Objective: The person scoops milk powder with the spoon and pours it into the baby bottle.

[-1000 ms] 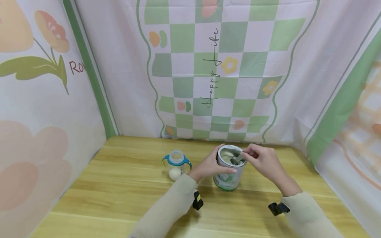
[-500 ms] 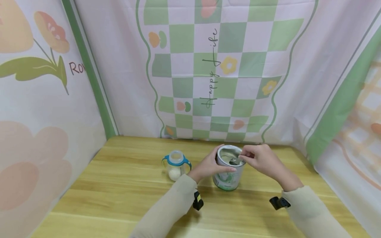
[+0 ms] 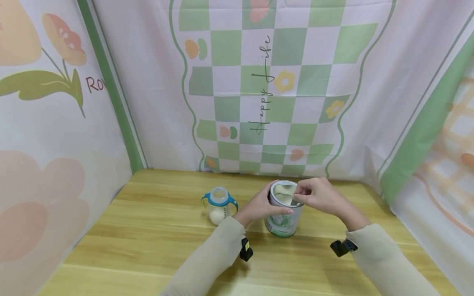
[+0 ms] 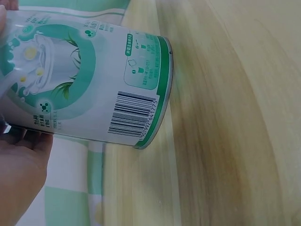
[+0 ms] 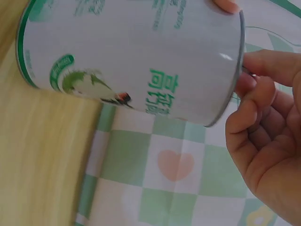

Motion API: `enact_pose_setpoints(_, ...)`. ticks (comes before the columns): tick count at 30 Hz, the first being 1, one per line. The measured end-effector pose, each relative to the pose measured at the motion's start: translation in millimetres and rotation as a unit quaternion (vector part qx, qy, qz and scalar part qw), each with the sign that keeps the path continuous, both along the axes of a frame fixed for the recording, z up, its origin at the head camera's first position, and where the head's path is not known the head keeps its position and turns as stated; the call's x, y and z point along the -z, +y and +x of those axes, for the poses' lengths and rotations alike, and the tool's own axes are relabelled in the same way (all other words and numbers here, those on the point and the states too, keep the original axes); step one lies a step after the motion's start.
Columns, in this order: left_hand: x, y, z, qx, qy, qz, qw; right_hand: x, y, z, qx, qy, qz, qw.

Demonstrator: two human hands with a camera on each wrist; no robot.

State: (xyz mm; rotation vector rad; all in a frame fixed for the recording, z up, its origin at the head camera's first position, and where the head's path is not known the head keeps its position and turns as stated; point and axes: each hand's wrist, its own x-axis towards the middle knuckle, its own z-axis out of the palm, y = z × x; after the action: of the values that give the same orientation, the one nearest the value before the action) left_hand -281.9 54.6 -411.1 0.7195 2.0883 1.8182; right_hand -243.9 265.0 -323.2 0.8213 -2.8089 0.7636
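Observation:
My left hand (image 3: 261, 205) grips a white and green milk powder can (image 3: 283, 222) round its side near the top, thumb across the front. The can stands upright and open, pale powder (image 3: 284, 193) showing inside. At its right rim my right hand (image 3: 320, 197) pinches the handle of a metal spoon (image 5: 248, 71) between thumb and fingers. The spoon's bowl is down inside the can, hidden now by the fingers and rim. Left of the can stands a clear baby bottle (image 3: 218, 210) with a blue collar and two handles, uncapped, with white powder at its bottom.
The wooden table (image 3: 148, 246) carries the can and the bottle. A patterned curtain (image 3: 252, 102) hangs right behind its far edge, with more cloth on both sides. The left forearm passes just in front of the bottle.
My right hand has moved slightly left over the can's opening, and the spoon's bowl has gone from sight. More pale powder shows inside. My left hand and the bottle have stayed put.

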Motion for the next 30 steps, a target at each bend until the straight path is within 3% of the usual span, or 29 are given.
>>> enact_pose_setpoints(11, 1.4, 0.0, -0.7, -0.004, 0.014, -0.013, 0.9998, 9.9, 6.3, 1.8, 0.086, -0.055, -0.076, 0.9918)
enact_pose_setpoints(18, 1.5, -0.3, 0.3, -0.006, 0.010, -0.017, 0.9998, 19.1, 12.1, 0.9, 0.129, -0.078, -0.134, 0.9794)
enact_pose_setpoints(30, 0.8, -0.7, 1.4, -0.003, 0.011, -0.017, 0.9998, 27.1, 20.4, -1.3, 0.181, -0.057, -0.210, 0.9592)
